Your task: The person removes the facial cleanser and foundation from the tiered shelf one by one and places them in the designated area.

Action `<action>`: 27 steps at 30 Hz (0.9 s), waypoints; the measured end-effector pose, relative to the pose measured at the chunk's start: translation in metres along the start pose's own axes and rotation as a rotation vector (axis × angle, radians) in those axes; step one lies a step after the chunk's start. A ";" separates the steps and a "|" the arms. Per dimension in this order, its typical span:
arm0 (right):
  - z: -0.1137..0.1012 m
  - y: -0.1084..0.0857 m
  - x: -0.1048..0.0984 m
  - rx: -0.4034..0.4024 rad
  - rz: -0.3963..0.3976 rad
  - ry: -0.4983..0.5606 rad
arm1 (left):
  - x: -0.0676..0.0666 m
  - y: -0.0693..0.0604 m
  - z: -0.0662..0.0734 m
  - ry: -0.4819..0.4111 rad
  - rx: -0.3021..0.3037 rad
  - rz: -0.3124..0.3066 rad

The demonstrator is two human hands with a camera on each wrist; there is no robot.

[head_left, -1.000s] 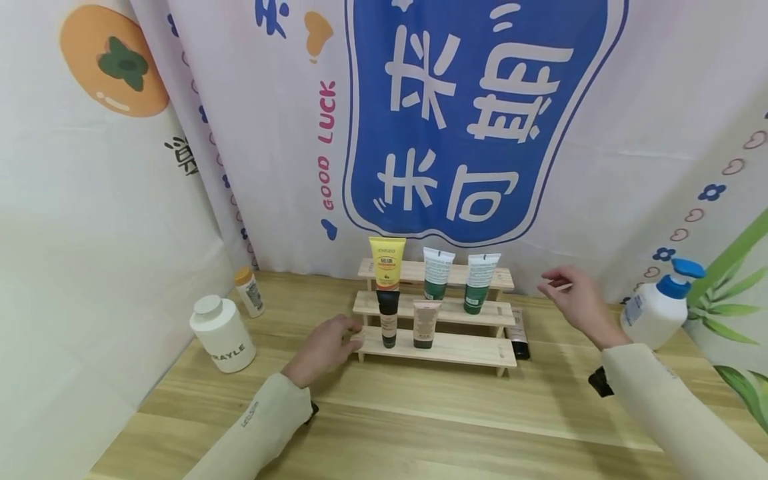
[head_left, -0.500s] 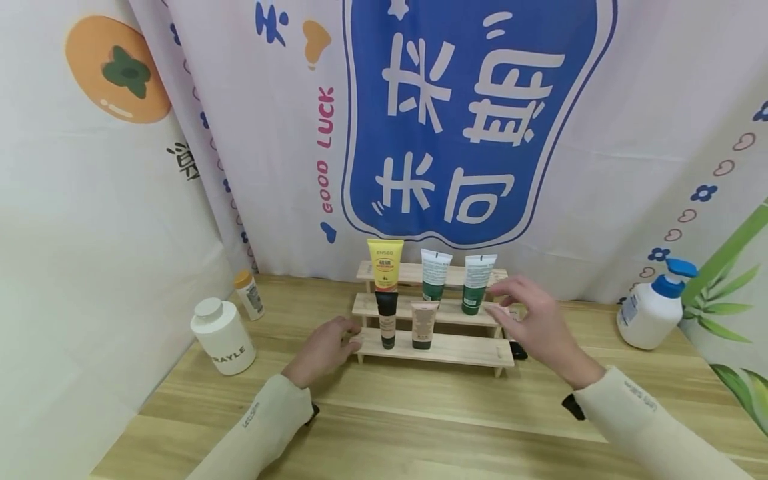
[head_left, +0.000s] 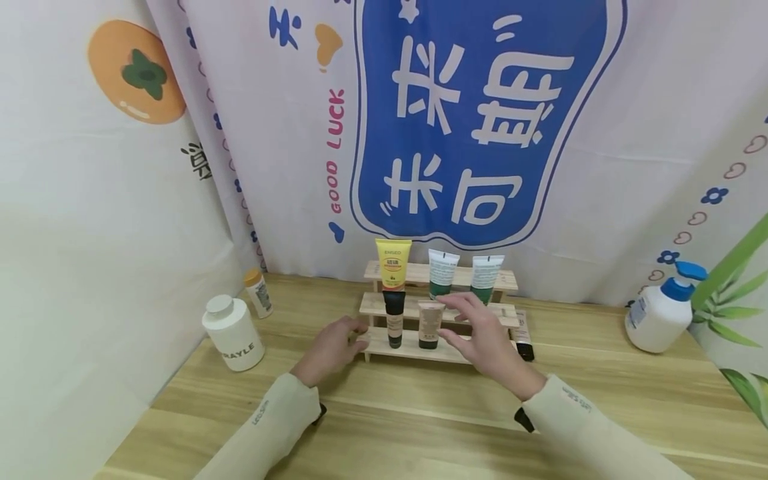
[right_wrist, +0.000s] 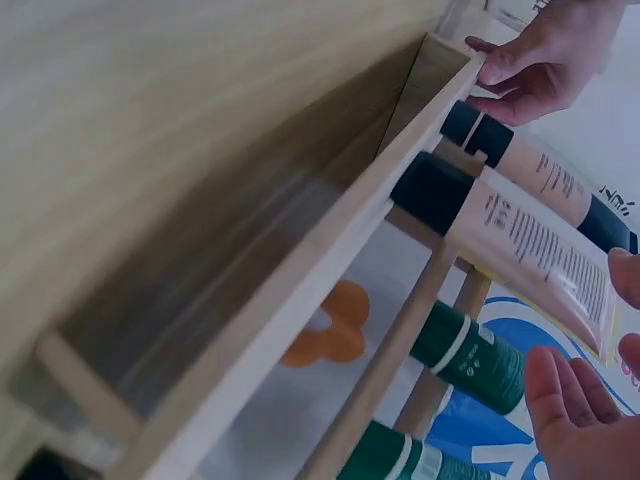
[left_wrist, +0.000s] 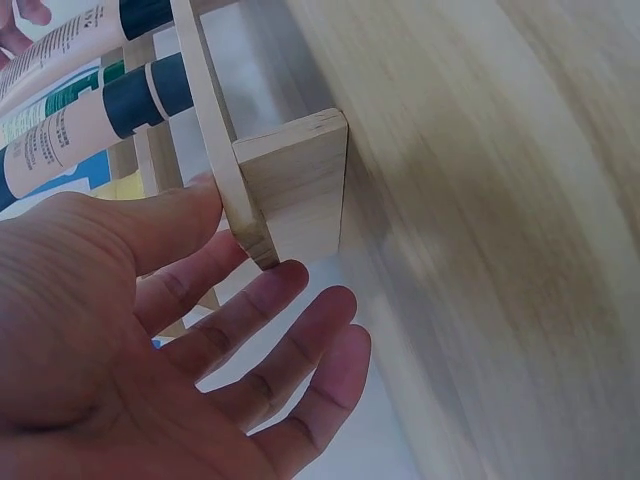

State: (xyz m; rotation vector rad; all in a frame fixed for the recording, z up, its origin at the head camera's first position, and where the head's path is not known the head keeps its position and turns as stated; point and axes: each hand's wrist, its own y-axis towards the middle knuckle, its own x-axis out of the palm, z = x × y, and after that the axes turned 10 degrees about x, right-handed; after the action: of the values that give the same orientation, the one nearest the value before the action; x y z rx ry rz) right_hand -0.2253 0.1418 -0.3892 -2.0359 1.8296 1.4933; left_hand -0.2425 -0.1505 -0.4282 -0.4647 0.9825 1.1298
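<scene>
The wall cloth (head_left: 288, 153) carries "GOOD LUCK" in pink capitals running upward, and its blue panel (head_left: 471, 100) bears the large white characters 未来可期, turned sideways. On the white jar (head_left: 234, 333) the letters "RAYLE" can be read. The yellow tube (head_left: 393, 255) has a name and characters too blurred to read surely; fine print on the pink tube (head_left: 429, 323) and dark lettering on the sleeves (head_left: 600, 427) is too small.

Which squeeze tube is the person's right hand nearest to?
The flat pinkish-beige tube with a black base cap, on the light wooden rack's lowest shelf: the right hand is right beside it. The slimmer, black-topped tube stands farther left.
</scene>
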 end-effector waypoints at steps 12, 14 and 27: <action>0.008 0.002 0.022 0.099 0.058 0.097 | 0.002 0.002 -0.002 -0.012 0.000 0.014; 0.012 0.002 0.023 0.098 0.074 0.103 | 0.003 0.001 -0.002 -0.017 0.005 0.015; 0.020 -0.017 -0.033 -0.048 0.184 0.124 | 0.003 0.000 -0.001 -0.033 -0.004 0.018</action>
State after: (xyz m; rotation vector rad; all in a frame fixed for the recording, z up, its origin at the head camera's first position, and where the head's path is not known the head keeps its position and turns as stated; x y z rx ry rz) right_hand -0.2197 0.1833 -0.3884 -2.0753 2.0996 1.4971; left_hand -0.2430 -0.1500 -0.4314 -0.4399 0.9575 1.1521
